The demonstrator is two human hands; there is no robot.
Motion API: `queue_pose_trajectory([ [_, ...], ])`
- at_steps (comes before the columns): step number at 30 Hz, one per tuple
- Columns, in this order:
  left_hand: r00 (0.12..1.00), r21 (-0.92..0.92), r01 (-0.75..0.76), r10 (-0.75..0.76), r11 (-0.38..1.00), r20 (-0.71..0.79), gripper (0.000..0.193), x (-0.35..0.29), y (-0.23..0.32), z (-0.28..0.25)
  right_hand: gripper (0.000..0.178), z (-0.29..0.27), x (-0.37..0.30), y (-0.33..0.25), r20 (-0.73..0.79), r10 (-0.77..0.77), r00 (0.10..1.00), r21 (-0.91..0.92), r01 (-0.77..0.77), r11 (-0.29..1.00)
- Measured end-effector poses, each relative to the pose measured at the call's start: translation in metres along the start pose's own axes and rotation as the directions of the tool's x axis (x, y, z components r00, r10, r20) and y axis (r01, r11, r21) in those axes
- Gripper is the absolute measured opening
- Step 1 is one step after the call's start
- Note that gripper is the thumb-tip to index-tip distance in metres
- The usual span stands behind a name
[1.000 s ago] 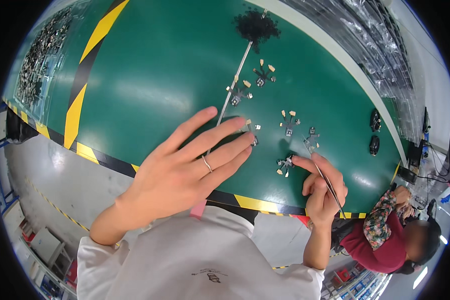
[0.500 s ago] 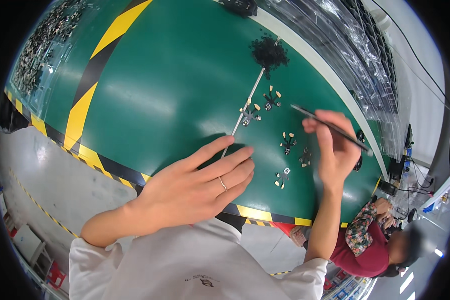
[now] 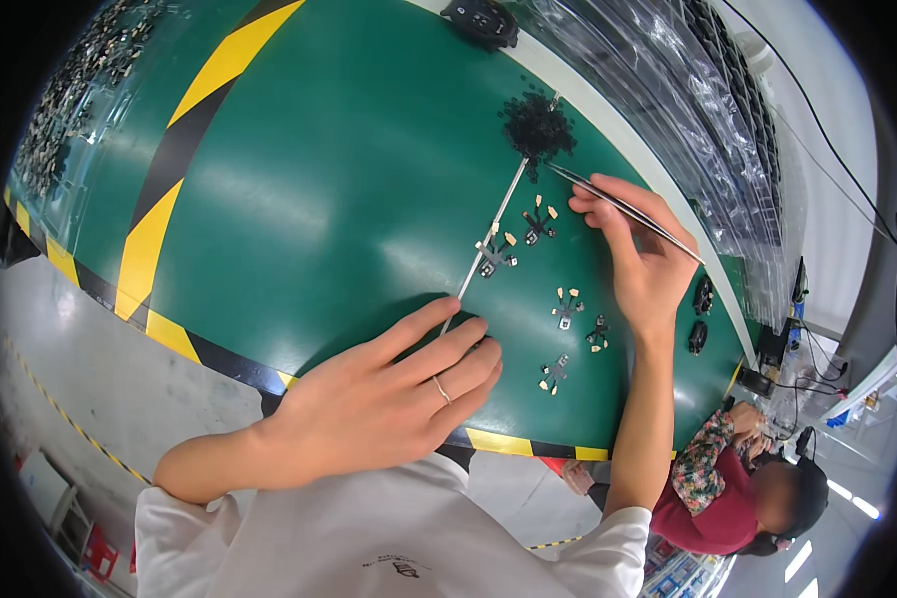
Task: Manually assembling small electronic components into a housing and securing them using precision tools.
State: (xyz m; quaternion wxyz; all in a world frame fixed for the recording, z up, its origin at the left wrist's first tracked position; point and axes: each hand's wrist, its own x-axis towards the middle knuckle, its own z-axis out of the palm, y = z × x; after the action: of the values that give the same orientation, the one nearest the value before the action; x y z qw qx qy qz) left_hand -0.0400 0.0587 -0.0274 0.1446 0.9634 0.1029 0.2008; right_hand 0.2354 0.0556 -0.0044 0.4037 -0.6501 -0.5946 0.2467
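My right hand [image 3: 643, 259] grips slim metal tweezers [image 3: 628, 209], their tips pointing at the near edge of a pile of tiny black ring-like pieces [image 3: 538, 125]. I cannot make out whether the tips hold a piece. Palm down, my left hand [image 3: 389, 394] lies on the green mat, fingers stretched over the near end of a thin straight metal strip [image 3: 493, 229]. What is under the fingers is hidden. Several small dark flex-circuit parts with tan tabs lie between the hands, one part [image 3: 496, 254] beside the strip and another part [image 3: 566, 309] farther right.
A black device [image 3: 480, 22] sits at the far edge, and small black pieces [image 3: 701, 317] lie right of my right arm. Clear plastic sheets [image 3: 648, 110] are stacked beyond a pale rail. Trays of dark parts [image 3: 80, 110] stand far left. A co-worker [image 3: 733, 488] sits at right.
The tweezers in my right hand have swung leftward and away from me, so their tips are now at the black pile. My left hand stays on the strip. The view has shifted slightly.
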Motion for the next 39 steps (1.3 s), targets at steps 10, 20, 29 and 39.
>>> queue_pose_trajectory([
  [10, 1.0, 0.006, 0.001, -0.001, 1.0, -0.007, 0.039, -0.001, 0.001, -0.001, 0.021, -0.002, 0.0, 0.005, -0.02, 0.027, 0.999, 0.028, -0.027, 0.999],
  [20, 0.993, -0.06, 0.07, -0.076, 0.996, -0.093, 0.028, -0.006, -0.001, 0.002, 0.017, -0.017, -0.085, -0.015, 0.05, -0.246, 0.968, 0.104, 0.24, 0.965],
  [29, 0.995, -0.115, 0.02, -0.03, 0.993, -0.09, 0.015, 0.002, -0.011, 0.001, 0.022, 0.0, -0.113, -0.001, 0.197, -0.359, 0.913, 0.145, 0.335, 0.931],
  [39, 0.991, -0.078, -0.097, 0.089, 0.992, -0.1, 0.019, 0.009, -0.028, 0.009, 0.026, -0.001, -0.106, -0.009, 0.291, -0.379, 0.879, 0.046, 0.382, 0.923],
])
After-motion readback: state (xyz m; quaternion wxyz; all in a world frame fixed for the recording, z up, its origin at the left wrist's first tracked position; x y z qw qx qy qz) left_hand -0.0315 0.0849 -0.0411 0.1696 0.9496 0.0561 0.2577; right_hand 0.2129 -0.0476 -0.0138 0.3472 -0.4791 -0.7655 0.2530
